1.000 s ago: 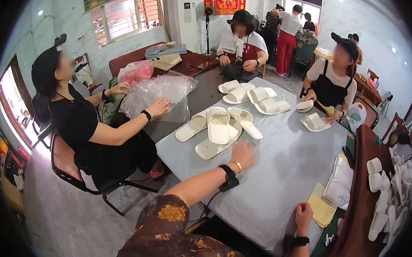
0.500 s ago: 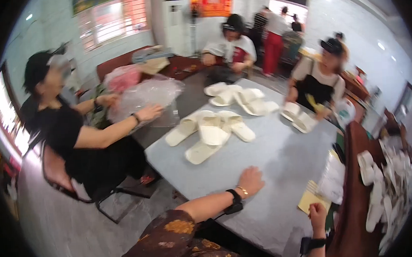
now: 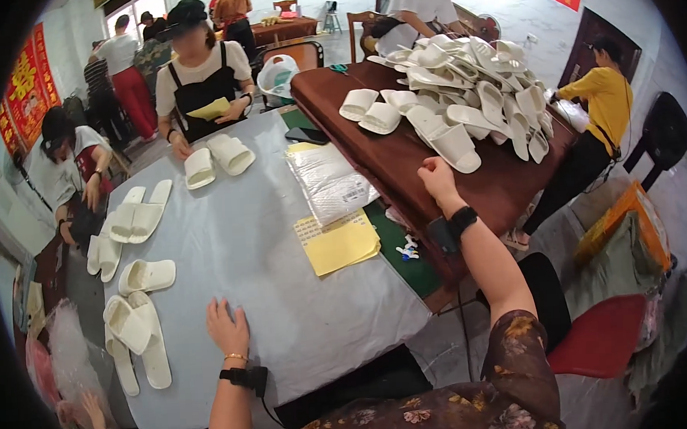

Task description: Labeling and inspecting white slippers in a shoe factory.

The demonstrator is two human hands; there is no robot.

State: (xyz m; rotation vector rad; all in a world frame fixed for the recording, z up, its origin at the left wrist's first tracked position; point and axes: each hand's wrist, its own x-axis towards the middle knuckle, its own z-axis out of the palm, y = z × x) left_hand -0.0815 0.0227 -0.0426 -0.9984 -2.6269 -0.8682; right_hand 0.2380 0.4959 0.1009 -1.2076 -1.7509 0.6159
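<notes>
My left hand [image 3: 227, 327] rests palm down on the pale grey cloth [image 3: 270, 296], fingers apart and nothing in it. To its left lie paired white slippers [image 3: 134, 325], some overlapping. My right hand [image 3: 438, 180] hovers by the edge of the brown-covered table [image 3: 355, 148], its fingers curled in with nothing seen in them. Just beyond it lies a white slipper [image 3: 454, 140] at the near side of a large heap of white slippers [image 3: 469, 84]. I cannot tell whether the fingers touch that slipper.
Yellow label sheets [image 3: 337, 244] and a silvery padded mailer [image 3: 330, 186] lie between the tables. Across the cloth, a co-worker [image 3: 203, 90] holds a yellow sheet beside two slippers [image 3: 216, 160]. Someone in yellow [image 3: 605, 100] stands behind the heap. A red seat [image 3: 599, 341] stands at the right.
My view has swung right, bringing the slipper heap into full view. My right hand has moved from above the grey cloth out toward the heap. My left hand remains on the cloth.
</notes>
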